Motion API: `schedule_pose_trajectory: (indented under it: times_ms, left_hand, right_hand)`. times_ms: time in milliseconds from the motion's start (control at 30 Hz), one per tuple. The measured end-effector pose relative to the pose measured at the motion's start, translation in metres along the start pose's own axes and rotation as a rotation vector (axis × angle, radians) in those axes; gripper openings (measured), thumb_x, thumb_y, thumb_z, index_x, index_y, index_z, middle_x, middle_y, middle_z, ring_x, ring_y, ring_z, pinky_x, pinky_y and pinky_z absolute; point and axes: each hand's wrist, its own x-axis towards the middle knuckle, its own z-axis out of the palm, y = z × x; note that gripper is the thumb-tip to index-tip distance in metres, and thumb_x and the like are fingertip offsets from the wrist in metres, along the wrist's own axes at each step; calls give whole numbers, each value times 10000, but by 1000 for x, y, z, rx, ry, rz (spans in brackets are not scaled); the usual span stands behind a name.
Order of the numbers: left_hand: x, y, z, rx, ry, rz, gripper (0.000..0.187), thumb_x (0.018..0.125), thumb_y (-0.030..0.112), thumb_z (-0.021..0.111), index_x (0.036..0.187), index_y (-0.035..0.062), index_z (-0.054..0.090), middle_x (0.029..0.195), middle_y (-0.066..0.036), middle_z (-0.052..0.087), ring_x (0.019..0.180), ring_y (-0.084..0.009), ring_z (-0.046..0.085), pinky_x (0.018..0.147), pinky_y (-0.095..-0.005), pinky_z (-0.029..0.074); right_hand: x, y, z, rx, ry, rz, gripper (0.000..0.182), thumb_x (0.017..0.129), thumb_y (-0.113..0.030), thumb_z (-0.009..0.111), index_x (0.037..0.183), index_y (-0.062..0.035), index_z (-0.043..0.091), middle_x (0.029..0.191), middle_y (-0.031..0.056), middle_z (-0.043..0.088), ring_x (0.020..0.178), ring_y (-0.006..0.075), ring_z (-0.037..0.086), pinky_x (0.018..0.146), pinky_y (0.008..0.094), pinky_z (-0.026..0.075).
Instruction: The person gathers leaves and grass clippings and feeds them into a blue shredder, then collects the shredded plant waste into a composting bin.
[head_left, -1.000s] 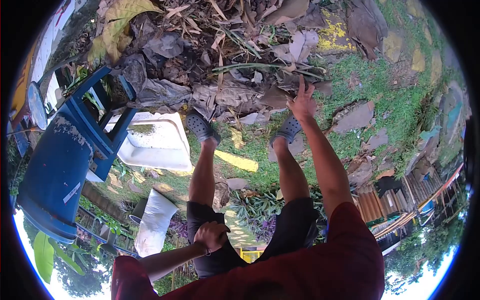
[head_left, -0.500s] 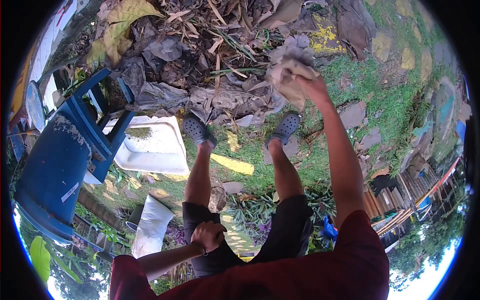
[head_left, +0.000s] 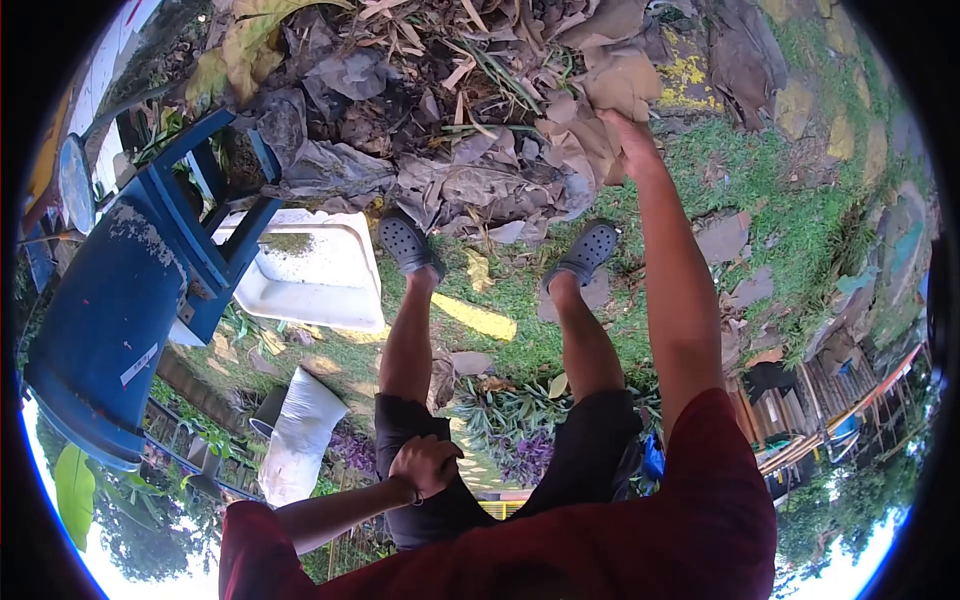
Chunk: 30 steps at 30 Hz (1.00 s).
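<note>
My right hand (head_left: 630, 145) reaches out to the leaf pile (head_left: 480, 185) and grips a large brown dry leaf (head_left: 620, 85), its fingers partly hidden behind it. More broad curled leaves hang just beside that hand, at the pile's near right edge. My left hand (head_left: 425, 466) is closed in a loose fist and rests on the left leg of my dark shorts (head_left: 400, 520). Grey clogs (head_left: 582, 250) are on my feet, right at the near edge of the pile.
Left of my feet lies a white plastic basin (head_left: 310, 275), beside a tipped blue barrel (head_left: 105, 310) on a blue frame. A stuffed white sack (head_left: 300, 435) is farther back. Grass (head_left: 750, 180) and paving stones spread to the right, with stacked boards (head_left: 780, 405) beyond.
My right hand has moved up slightly over the pile, and the leaf in it now shows flatter and spread out. My left hand stays on the leg. The view has shifted a little.
</note>
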Motion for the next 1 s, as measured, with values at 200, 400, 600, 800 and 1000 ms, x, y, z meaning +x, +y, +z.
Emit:
schedule_pose_trajectory:
  times_ms: [200,400,600,800,1000]
  left_hand:
    - [-6,3,3,-13,85,9,106,792,172,596,865,153,671,736,-99,630,757,-289,628,725,-431,491]
    - [-11,-23,26,-88,-85,-222,234,854,227,524,1027,157,665,981,-105,696,986,-280,654,876,-422,504]
    - [-59,14,-44,-478,250,-249,303,897,280,488,1120,148,644,1066,-118,691,1012,-286,658,895,-391,505]
    - [-132,-112,-52,-1065,789,-297,357,942,322,526,1172,63,612,1005,-143,689,941,-228,668,850,-345,509]
    - [-329,-218,-118,-1415,1244,-408,350,996,288,497,1244,56,583,1024,-91,682,809,-148,625,685,-276,483]
  right_hand:
    - [-145,-28,-6,294,-75,-65,277,852,-179,668,1096,-49,660,1091,47,673,1013,184,641,881,335,515]
    - [-295,-106,73,315,-341,97,290,888,-211,642,1131,-53,644,1155,55,653,1079,193,615,932,365,491]
    - [-438,-232,289,266,-775,41,472,947,-359,563,1312,-62,536,1276,60,604,1173,221,570,1034,390,426]
    - [-648,-340,544,363,-1356,-118,389,955,-282,578,1270,-54,556,1235,49,621,1129,171,585,997,341,446]
    - [-722,-292,718,-375,-1245,-697,405,828,-143,723,1179,15,596,1118,76,640,966,211,640,912,350,483]
